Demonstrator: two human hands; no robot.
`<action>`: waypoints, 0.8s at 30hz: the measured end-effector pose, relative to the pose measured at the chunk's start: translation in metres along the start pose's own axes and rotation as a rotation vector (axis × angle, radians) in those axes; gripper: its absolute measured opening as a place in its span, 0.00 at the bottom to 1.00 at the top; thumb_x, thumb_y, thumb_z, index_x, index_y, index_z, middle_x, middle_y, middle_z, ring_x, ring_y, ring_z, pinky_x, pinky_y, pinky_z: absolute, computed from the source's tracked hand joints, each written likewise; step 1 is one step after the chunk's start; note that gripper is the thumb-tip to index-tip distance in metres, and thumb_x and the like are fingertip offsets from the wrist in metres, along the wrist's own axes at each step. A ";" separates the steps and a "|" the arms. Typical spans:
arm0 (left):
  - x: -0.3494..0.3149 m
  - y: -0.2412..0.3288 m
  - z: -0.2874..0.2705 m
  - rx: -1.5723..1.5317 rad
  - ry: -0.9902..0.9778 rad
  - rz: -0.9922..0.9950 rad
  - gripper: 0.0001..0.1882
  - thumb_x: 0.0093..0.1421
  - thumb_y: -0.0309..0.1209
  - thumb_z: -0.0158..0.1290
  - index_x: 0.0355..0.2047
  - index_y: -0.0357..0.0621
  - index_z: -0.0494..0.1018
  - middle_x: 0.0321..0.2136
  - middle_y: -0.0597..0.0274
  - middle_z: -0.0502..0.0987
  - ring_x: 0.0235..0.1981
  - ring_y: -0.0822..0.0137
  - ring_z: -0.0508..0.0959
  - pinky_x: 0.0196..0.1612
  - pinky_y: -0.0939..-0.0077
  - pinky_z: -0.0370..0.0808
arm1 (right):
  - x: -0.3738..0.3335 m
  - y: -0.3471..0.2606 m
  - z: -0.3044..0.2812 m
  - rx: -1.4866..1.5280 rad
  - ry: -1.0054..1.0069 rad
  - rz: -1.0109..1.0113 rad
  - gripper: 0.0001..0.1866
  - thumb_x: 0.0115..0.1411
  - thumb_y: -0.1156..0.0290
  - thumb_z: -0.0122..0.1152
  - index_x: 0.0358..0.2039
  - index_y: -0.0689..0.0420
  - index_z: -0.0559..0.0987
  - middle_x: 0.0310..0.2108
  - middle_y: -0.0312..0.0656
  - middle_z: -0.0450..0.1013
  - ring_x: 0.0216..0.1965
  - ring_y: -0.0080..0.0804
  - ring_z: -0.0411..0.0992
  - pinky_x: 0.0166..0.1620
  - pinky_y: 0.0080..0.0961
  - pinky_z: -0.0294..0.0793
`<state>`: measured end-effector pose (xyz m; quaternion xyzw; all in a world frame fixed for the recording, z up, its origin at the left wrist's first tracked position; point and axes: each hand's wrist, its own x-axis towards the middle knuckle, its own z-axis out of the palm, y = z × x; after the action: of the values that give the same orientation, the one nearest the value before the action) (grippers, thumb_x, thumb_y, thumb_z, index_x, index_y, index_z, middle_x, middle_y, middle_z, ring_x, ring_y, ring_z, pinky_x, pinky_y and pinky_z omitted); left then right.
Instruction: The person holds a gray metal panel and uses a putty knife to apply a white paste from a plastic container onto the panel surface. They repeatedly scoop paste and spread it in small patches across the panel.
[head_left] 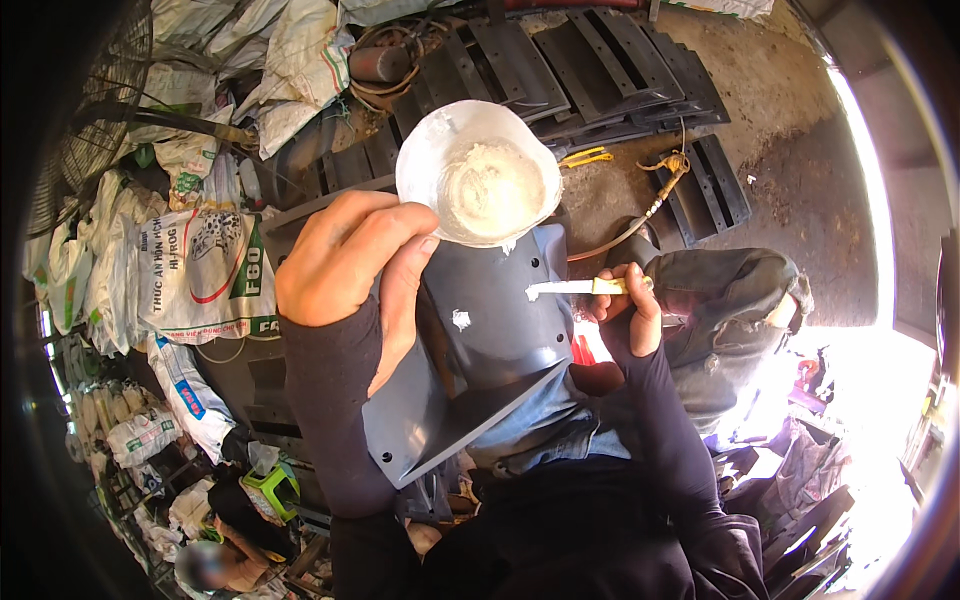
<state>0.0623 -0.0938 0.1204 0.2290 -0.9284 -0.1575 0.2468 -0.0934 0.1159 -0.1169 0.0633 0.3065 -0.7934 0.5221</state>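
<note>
Left hand (350, 262): pinched on white bowl (424, 165) rim
Right hand (636, 308): curled round yellow-handled knife (582, 287)
Grey panel (500, 318): white dabs (460, 319)

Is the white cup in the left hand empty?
Not empty: a pale, paste-like substance shows inside the white cup, whose edge the left hand holds.

Worn brown floor (790, 95) spreads across the upper right of the frame, with a darker patch; a grey panel (915, 160) curves along the right edge. Harsh white light (865, 390) floods the lower right; a green stool (268, 484) stands lower left
</note>
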 end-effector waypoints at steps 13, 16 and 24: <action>0.002 0.007 0.004 -0.002 0.045 0.010 0.10 0.49 0.17 0.60 0.32 0.42 0.77 0.28 0.59 0.76 0.29 0.56 0.76 0.34 0.67 0.73 | -0.017 -0.055 0.073 -0.682 -0.013 -0.261 0.13 0.69 0.61 0.51 0.37 0.58 0.75 0.24 0.40 0.71 0.23 0.28 0.68 0.26 0.24 0.68; 0.004 0.013 0.002 0.009 0.014 0.023 0.09 0.51 0.15 0.59 0.33 0.38 0.77 0.30 0.57 0.77 0.31 0.59 0.77 0.36 0.73 0.73 | -0.025 -0.056 0.098 -1.382 -0.379 -0.161 0.16 0.63 0.72 0.58 0.51 0.59 0.79 0.34 0.48 0.79 0.31 0.37 0.78 0.36 0.29 0.77; 0.004 0.014 0.005 0.007 0.036 0.038 0.11 0.47 0.17 0.61 0.32 0.44 0.77 0.28 0.60 0.76 0.29 0.56 0.75 0.33 0.66 0.72 | -0.036 -0.027 0.105 -2.023 -0.656 -0.461 0.31 0.52 0.70 0.64 0.60 0.51 0.73 0.20 0.37 0.73 0.16 0.34 0.71 0.21 0.33 0.67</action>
<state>0.0515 -0.0829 0.1233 0.2152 -0.9284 -0.1451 0.2658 -0.0773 0.0937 -0.0056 -0.6698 0.6680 -0.2309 0.2275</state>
